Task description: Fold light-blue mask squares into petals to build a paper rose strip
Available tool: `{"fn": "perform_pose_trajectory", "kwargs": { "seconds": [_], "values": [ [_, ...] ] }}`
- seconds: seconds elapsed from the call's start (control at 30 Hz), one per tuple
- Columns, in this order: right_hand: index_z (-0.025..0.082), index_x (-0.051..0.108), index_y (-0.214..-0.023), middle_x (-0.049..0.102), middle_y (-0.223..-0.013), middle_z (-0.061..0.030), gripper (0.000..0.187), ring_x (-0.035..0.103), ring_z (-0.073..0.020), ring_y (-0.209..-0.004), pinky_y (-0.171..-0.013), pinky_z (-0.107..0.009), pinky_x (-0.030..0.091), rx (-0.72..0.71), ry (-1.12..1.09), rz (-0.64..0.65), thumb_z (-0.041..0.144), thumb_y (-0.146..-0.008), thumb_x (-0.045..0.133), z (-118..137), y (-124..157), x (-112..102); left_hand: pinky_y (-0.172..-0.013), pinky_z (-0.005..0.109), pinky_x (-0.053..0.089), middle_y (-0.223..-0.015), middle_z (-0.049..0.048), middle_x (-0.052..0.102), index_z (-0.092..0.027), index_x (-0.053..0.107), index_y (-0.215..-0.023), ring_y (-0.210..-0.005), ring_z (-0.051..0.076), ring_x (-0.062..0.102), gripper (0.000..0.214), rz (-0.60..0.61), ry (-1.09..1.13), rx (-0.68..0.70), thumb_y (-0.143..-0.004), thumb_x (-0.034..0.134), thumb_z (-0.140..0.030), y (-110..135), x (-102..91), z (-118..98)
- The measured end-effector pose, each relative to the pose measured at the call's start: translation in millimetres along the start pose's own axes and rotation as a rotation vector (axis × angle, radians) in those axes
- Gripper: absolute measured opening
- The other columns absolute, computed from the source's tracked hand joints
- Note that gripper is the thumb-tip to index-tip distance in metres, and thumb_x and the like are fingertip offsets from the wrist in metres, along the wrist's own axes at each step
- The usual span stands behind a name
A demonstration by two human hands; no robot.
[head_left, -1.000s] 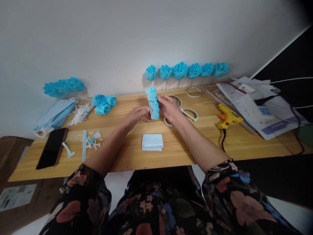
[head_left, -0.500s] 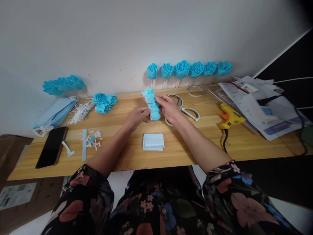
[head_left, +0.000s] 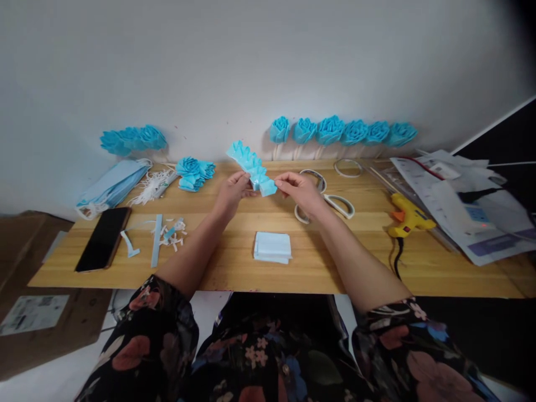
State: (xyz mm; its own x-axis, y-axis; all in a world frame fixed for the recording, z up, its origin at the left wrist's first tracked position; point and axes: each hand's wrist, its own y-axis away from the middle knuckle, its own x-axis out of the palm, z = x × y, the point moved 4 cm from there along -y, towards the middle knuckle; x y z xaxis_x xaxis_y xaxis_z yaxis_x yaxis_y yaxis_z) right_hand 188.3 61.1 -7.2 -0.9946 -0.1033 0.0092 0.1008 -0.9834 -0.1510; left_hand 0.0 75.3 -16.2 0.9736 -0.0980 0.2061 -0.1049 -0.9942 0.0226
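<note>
Both hands hold a pleated blue fabric strip [head_left: 250, 166] above the wooden table [head_left: 335, 262]. My left hand [head_left: 231, 191] pinches its lower part from the left. My right hand [head_left: 298, 188] pinches its near end from the right. The strip slants up and to the left. A stack of folded pale blue pieces [head_left: 272, 247] lies on the table just below the hands.
Blue fabric roses [head_left: 343, 130] stand along the wall, more [head_left: 129, 138] lie at left with a loose rose [head_left: 193, 172]. Face masks [head_left: 109, 187], a phone [head_left: 104, 238], cut scraps [head_left: 161, 239], scissors [head_left: 330, 200], a yellow glue gun [head_left: 408, 219] and papers [head_left: 456, 206] lie about.
The strip has tilted from upright to slanting up-left. My right hand slid down from its upper part to its near end. The view shifted slightly.
</note>
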Motion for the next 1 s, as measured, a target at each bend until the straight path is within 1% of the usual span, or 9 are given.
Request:
{"fn": "perform_pose_trajectory", "kwargs": {
  "seconds": [0.07, 0.17, 0.27, 0.33, 0.4, 0.63, 0.83, 1.0],
  "values": [
    [0.02, 0.072, -0.078, 0.066, -0.067, 0.0025, 0.03, 0.049, -0.0093, -0.057, -0.057, -0.026, 0.04, -0.007, 0.023, 0.022, 0.046, -0.067, 0.082, -1, 1, 4, -0.062, 0.024, 0.055, -0.067, -0.0031, 0.058, -0.016, 0.059, -0.081, -0.063, 0.01, 0.06, 0.026, 0.009, 0.014, 0.006, -0.083, 0.072, -0.039, 0, -0.1, 0],
    [0.021, 0.07, -0.085, 0.064, -0.066, 0.0043, 0.032, 0.05, -0.0097, -0.057, -0.057, -0.025, 0.041, -0.011, -0.027, 0.01, 0.044, -0.067, 0.082, -3, 2, 7, -0.062, 0.024, 0.054, -0.066, -0.0036, 0.057, -0.016, 0.058, -0.081, -0.062, 0.01, 0.059, 0.025, 0.023, 0.026, 0.011, -0.085, 0.07, -0.038, 1, 1.2, -1],
    [0.023, 0.069, -0.1, 0.064, -0.066, 0.0062, 0.041, 0.051, -0.0103, -0.059, -0.058, -0.024, 0.043, -0.007, -0.068, 0.004, 0.043, -0.068, 0.082, -5, 3, 9, -0.064, 0.023, 0.054, -0.067, -0.0036, 0.058, -0.017, 0.058, -0.083, -0.063, 0.01, 0.06, 0.025, 0.037, 0.037, 0.011, -0.087, 0.069, -0.039, 3, 3.8, -3],
    [0.024, 0.068, -0.109, 0.065, -0.069, 0.0059, 0.048, 0.053, -0.0113, -0.062, -0.06, -0.024, 0.045, -0.005, -0.082, 0.014, 0.043, -0.068, 0.083, -6, 3, 10, -0.066, 0.023, 0.054, -0.07, -0.0027, 0.06, -0.017, 0.058, -0.084, -0.065, 0.01, 0.062, 0.026, 0.05, 0.049, 0.007, -0.086, 0.069, -0.04, 5, 5.6, -4],
    [0.025, 0.069, -0.113, 0.065, -0.07, 0.0053, 0.051, 0.054, -0.0122, -0.064, -0.061, -0.025, 0.045, -0.007, -0.09, 0.009, 0.045, -0.068, 0.083, -7, 3, 10, -0.067, 0.024, 0.054, -0.07, -0.0022, 0.061, -0.017, 0.058, -0.085, -0.065, 0.011, 0.063, 0.027, 0.051, 0.064, 0.004, -0.086, 0.07, -0.04, 5, 6.5, -3],
    [0.025, 0.075, -0.109, 0.062, -0.067, 0.005, 0.042, 0.05, -0.0117, -0.061, -0.062, -0.026, 0.044, -0.027, -0.073, -0.023, 0.043, -0.072, 0.08, -11, 1, 7, -0.067, 0.024, 0.054, -0.068, -0.0021, 0.062, -0.016, 0.059, -0.086, -0.063, 0.011, 0.063, 0.026, 0.078, 0.124, -0.003, -0.085, 0.072, -0.039, 4, 7.3, -1],
    [0.023, 0.077, -0.105, 0.065, -0.072, 0.0036, 0.038, 0.051, -0.0112, -0.064, -0.063, -0.026, 0.044, -0.014, -0.059, -0.033, 0.043, -0.072, 0.079, -16, 0, 7, -0.07, 0.026, 0.054, -0.072, 0.0004, 0.067, -0.016, 0.06, -0.089, -0.067, 0.013, 0.066, 0.029, 0.095, 0.113, -0.016, -0.085, 0.072, -0.042, 6, 8.6, -2],
    [0.021, 0.078, -0.097, 0.067, -0.071, 0.0031, 0.032, 0.051, -0.011, -0.062, -0.062, -0.026, 0.044, 0.0, -0.035, -0.068, 0.041, -0.072, 0.077, -16, 1, 6, -0.069, 0.026, 0.053, -0.071, 0.0003, 0.066, -0.016, 0.058, -0.086, -0.066, 0.012, 0.066, 0.032, 0.097, 0.119, -0.015, -0.084, 0.073, -0.044, 7, 10.1, -2]
  ]
}}
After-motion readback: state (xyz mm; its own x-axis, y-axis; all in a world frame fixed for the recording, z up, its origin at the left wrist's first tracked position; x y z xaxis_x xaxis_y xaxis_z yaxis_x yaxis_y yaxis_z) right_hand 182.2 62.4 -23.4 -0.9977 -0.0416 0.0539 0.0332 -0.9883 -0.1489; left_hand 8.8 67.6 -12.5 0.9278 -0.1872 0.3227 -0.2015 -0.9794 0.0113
